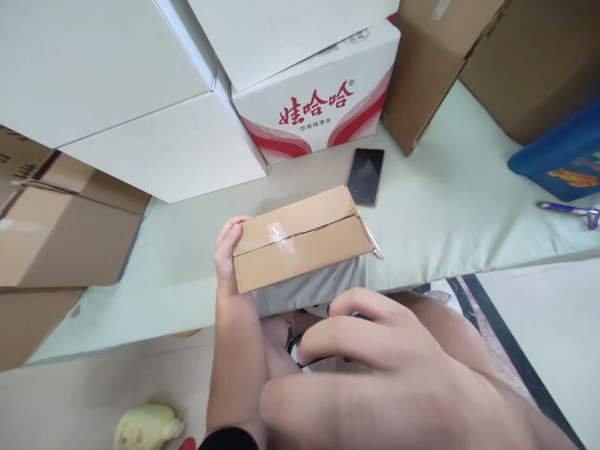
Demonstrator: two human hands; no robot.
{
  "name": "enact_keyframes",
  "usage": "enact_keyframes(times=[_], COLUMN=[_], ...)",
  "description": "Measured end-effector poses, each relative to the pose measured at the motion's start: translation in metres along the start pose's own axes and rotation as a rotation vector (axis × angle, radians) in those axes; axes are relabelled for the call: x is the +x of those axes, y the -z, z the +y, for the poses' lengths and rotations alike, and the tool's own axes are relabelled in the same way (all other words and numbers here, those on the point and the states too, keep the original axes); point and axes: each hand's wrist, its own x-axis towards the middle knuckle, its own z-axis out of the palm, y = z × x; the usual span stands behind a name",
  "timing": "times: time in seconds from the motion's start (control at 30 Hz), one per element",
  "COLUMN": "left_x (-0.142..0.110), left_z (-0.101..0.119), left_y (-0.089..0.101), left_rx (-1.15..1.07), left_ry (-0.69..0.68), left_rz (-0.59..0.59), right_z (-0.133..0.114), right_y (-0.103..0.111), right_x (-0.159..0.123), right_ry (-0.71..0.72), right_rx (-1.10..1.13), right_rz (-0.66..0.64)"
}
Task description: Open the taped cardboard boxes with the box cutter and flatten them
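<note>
A small brown cardboard box [302,239] with clear tape over its closed top flaps lies on a pale green mat [450,206]. My left hand [228,250] grips the box's left end, thumb on the edge. Close to the camera, my right hand [375,369] is curled over a dark object with a black loop [294,344]; I cannot make out what that object is. Just past the box's far right corner lies a black phone [366,175], face up.
White cartons [140,112] and a red-printed water carton [319,100] stand behind the box. Brown cardboard boxes are at the left [60,237] and back right [469,56]. A blue box [562,156], a purple tool [569,210] and a yellowish toy [147,428] are nearby.
</note>
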Motion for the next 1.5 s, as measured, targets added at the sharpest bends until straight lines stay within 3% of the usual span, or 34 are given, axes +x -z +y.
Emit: enact_keyframes(times=[0.07, 0.13, 0.23, 0.3, 0.37, 0.5, 0.6, 0.7, 0.77, 0.83, 0.93, 1.0, 1.07, 1.13, 1.33, 1.5], left_x=[-0.001, -0.001, -0.002, -0.003, -0.003, -0.004, -0.006, -0.008, -0.008, -0.008, -0.010, -0.014, -0.019, -0.024, -0.029, -0.028], left_z=[0.001, 0.002, 0.003, 0.004, 0.005, 0.004, 0.004, 0.005, 0.005, 0.004, 0.003, 0.002, 0.001, 0.000, -0.005, -0.005], left_y=[-0.002, -0.002, -0.002, -0.002, -0.002, -0.003, -0.003, -0.002, -0.001, 0.000, -0.001, -0.005, -0.011, -0.018, -0.027, -0.026], left_rx=[-0.004, 0.001, 0.008, 0.001, -0.010, -0.015, -0.020, -0.025, -0.019, -0.015, -0.011, -0.003, 0.005, 0.008, -0.020, -0.020], left_ry=[0.010, 0.008, 0.012, 0.023, 0.029, 0.004, 0.006, 0.014, 0.014, 0.016, 0.027, 0.038, 0.050, 0.067, 0.085, 0.079], left_rz=[0.007, -0.007, -0.028, -0.038, -0.052, -0.073, -0.069, -0.067, -0.070, -0.076, -0.091, -0.108, -0.138, -0.180, -0.219, -0.217], right_z=[0.008, 0.028, 0.079, 0.115, 0.140, 0.156, 0.154, 0.153, 0.151, 0.144, 0.121, 0.101, 0.084, 0.074, 0.061, 0.048], right_y=[0.003, 0.006, 0.010, 0.010, 0.008, -0.002, -0.007, -0.004, 0.002, 0.010, 0.019, 0.021, 0.020, 0.016, 0.011, 0.013], right_x=[0.011, 0.019, 0.035, 0.044, 0.048, 0.051, 0.056, 0.059, 0.059, 0.057, 0.054, 0.052, 0.048, 0.043, 0.036, 0.039], right_ry=[0.035, 0.013, -0.304, -0.538, -0.689, -0.792, -0.775, -0.787, -0.799, -0.762, -0.563, -0.408, -0.315, -0.289, -0.311, -0.229], right_rx=[0.007, -0.021, -0.200, -0.332, -0.450, -0.520, -0.551, -0.557, -0.534, -0.405, 0.115, 0.432, 0.525, 0.508, 0.141, -0.019], right_rz=[0.037, 0.167, 0.562, 0.458, 0.247, -0.086, -0.145, -0.097, 0.056, 0.346, 0.784, 0.877, 0.839, 0.719, 0.302, 0.184])
